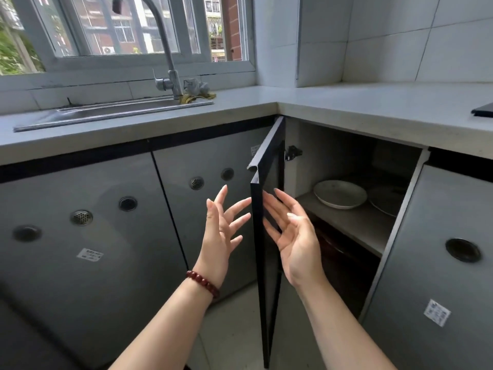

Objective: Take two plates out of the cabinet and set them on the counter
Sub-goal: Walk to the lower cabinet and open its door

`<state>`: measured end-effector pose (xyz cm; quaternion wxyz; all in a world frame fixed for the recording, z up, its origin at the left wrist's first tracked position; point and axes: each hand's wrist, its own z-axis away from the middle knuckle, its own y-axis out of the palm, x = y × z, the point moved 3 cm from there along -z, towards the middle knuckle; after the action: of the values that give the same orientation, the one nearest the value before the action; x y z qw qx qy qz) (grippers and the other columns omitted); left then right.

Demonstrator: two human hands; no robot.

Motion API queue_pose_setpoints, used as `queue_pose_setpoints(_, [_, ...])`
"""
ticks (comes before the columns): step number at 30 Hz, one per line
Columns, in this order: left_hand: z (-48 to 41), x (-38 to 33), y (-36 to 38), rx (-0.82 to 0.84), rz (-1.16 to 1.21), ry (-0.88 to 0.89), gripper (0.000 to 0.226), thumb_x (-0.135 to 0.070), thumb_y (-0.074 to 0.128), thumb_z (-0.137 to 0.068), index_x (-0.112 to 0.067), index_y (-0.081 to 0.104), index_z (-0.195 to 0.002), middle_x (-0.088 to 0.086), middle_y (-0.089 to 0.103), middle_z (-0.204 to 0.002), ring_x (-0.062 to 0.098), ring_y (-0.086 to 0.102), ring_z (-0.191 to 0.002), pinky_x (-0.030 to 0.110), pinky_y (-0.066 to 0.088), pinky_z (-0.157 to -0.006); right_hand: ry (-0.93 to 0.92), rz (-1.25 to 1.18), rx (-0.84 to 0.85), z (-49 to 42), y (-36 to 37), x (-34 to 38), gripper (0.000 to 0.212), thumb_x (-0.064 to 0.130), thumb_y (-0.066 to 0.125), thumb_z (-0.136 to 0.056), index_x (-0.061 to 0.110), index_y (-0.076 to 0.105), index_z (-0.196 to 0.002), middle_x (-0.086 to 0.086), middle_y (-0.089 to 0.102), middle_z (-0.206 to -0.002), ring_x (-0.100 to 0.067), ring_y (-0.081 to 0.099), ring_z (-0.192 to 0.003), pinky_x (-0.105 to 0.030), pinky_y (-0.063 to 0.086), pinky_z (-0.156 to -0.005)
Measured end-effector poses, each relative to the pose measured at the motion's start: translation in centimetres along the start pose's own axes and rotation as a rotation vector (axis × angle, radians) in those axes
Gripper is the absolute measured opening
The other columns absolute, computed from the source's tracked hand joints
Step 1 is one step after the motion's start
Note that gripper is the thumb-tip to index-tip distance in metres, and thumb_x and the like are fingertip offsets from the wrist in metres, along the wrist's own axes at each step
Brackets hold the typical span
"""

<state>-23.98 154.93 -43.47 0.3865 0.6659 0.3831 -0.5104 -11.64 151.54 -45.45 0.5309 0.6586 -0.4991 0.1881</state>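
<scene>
Shallow white ceramic plate [340,194], 2 o'clock of hands: likely rigid, slick, breakable; grip rim. Left hand [221,231], right hand [290,233] spread, empty, flanking dark cabinet door [266,249].

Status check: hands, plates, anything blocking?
Left hand, right hand open, empty, flanking the open cabinet door. White plate and shaded plate on the shelf, untouched. Nothing blocks them.

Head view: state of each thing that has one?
cabinet door, open, swung out toward the camera
white plate, on the upper shelf, untouched
second plate, right of it, in shadow, untouched
left hand, open, holds nothing
right hand, open, holds nothing
faucet, no water running
doors under the sink, shut
</scene>
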Motion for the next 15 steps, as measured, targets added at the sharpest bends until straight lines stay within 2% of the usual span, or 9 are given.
queue_pose_setpoints(9, [-0.1, -0.2, -3.4, -0.111, -0.023, 0.008, 0.076, -0.073, 0.011, -0.073, -0.044, 0.024, -0.142, -0.01, 0.053, -0.133, 0.014, 0.049, -0.122, 0.051, 0.028, -0.107, 0.106, -0.012, 0.135, -1.5, 3.2, -2.9, 0.047, 0.023, 0.032, -0.084, 0.023, 0.052, -0.126, 0.006, 0.061, -0.131, -0.009, 0.049, -0.128, -0.042, 0.036, -0.108])
queue_pose_setpoints(15, [-1.0, -0.2, -5.7, -0.17, -0.04, 0.019, 0.075, -0.075, 0.012, -0.071, -0.047, 0.026, -0.14, -0.014, 0.052, -0.13, 0.014, 0.047, -0.124, 0.049, 0.029, -0.107, 0.176, -0.011, 0.197, -3.1, 5.2, -4.6, 0.045, 0.027, 0.029, -0.087, 0.028, 0.051, -0.125, 0.011, 0.06, -0.131, -0.005, 0.048, -0.127, -0.042, 0.035, -0.108])
